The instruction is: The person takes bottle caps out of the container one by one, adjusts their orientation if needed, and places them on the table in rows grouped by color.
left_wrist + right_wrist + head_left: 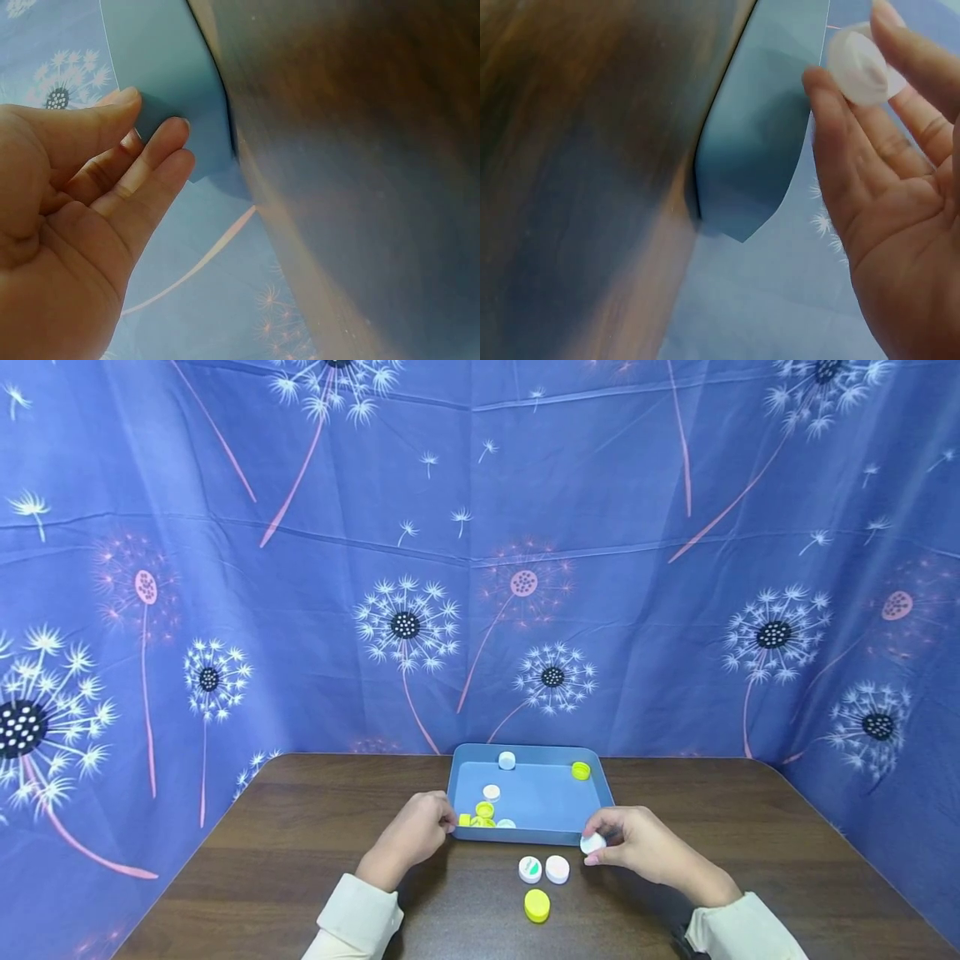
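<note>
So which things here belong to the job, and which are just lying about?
Part of it, apparently:
round white plastic cap, in the right hand
shallow blue rectangular tray, left hand at its corner
two round white caps and one round yellow cap outside it; more caps inside

Just there:
brown wooden table
blue dandelion-patterned cloth

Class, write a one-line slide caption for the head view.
Left hand grips a blue tray while the right hand pinches a white bottle cap.

A person's left hand (pixel 412 833) touches the near left corner of a blue tray (pixel 536 797) as the right hand (pixel 636 843) pinches a white cap (pixel 592 844) by its near right corner.
</note>
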`<action>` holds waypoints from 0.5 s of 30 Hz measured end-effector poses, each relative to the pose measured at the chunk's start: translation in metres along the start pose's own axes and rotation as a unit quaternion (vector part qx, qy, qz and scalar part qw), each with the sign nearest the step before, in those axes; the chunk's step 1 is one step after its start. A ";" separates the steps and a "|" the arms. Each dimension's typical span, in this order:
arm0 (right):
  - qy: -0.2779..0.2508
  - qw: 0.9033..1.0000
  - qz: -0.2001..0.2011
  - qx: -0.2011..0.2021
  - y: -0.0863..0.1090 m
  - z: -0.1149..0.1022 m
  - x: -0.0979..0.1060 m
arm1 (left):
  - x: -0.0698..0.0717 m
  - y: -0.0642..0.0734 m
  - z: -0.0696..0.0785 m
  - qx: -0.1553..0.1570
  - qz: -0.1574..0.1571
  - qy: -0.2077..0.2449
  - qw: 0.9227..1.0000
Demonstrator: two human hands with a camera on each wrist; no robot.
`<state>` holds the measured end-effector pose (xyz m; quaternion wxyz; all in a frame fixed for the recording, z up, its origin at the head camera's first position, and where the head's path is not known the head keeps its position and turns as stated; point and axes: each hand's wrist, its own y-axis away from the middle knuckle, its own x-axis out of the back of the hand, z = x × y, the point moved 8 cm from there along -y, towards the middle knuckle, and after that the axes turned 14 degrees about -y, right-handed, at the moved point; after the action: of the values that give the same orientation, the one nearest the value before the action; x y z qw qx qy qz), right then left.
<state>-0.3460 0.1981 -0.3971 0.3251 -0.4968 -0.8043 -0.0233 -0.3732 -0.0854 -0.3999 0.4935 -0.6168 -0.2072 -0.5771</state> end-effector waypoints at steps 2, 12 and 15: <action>0.005 1.000 -0.004 -0.006 0.001 0.000 0.000 | 0.000 0.000 0.001 -0.002 0.001 -0.002 1.000; -0.004 1.000 -0.022 0.010 0.002 -0.002 -0.004 | -0.001 0.000 0.000 0.005 -0.006 0.000 1.000; 0.002 0.999 -0.041 0.021 0.003 -0.001 -0.008 | 0.000 0.000 0.000 0.006 -0.007 -0.002 1.000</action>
<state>-0.3402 0.1932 -0.4014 0.3359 -0.4563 -0.8237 -0.0213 -0.3737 -0.0851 -0.4000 0.4931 -0.6135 -0.2158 -0.5779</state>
